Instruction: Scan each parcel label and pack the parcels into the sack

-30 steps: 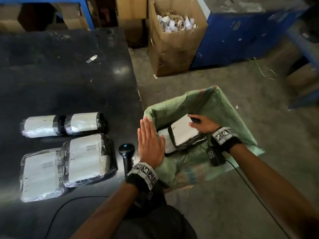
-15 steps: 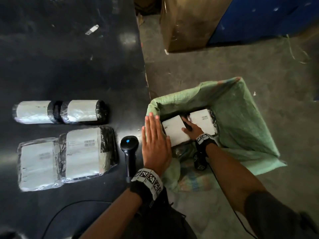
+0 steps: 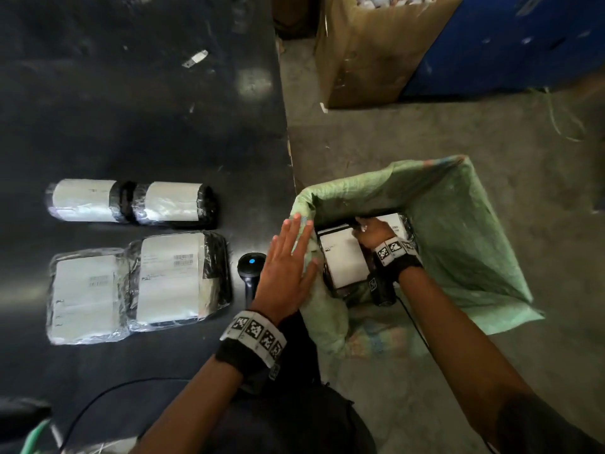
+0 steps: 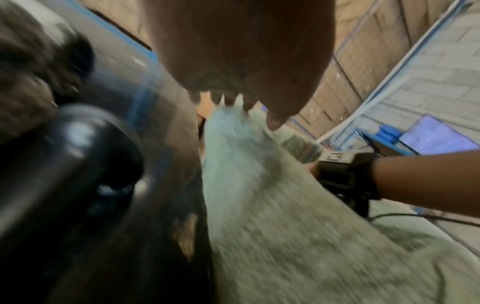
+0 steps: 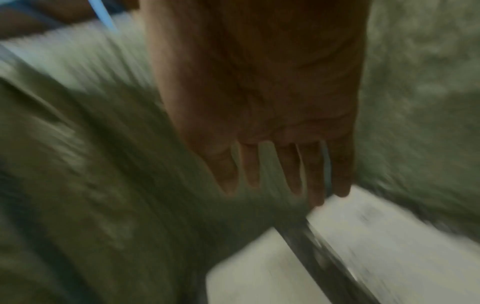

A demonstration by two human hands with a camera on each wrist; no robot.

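Observation:
A green woven sack (image 3: 458, 231) stands open on the floor beside the black table (image 3: 131, 109). My left hand (image 3: 288, 257) lies flat with straight fingers on the sack's near rim (image 4: 272, 205). Inside the sack, my right hand (image 3: 371, 232) rests on a white-labelled parcel (image 3: 343, 260); its fingers (image 5: 314, 185) are extended, their tips at the parcel's edge (image 5: 363, 246). A second parcel (image 3: 394, 221) lies beyond it. On the table lie two flat parcels (image 3: 170, 276) (image 3: 85, 296) and two rolled ones (image 3: 172, 201) (image 3: 82, 199). A black scanner (image 3: 250, 267) stands by my left hand.
A tall cardboard box (image 3: 366, 50) and a blue cabinet (image 3: 507, 37) stand on the concrete floor behind the sack. The scanner's cable (image 3: 98, 404) runs along the table's near edge. A scrap of tape (image 3: 194, 59) lies far back on the table.
My right hand has carried the parcel down into the sack and now rests on it beside another parcel. The left hand has stayed flat on the sack's rim.

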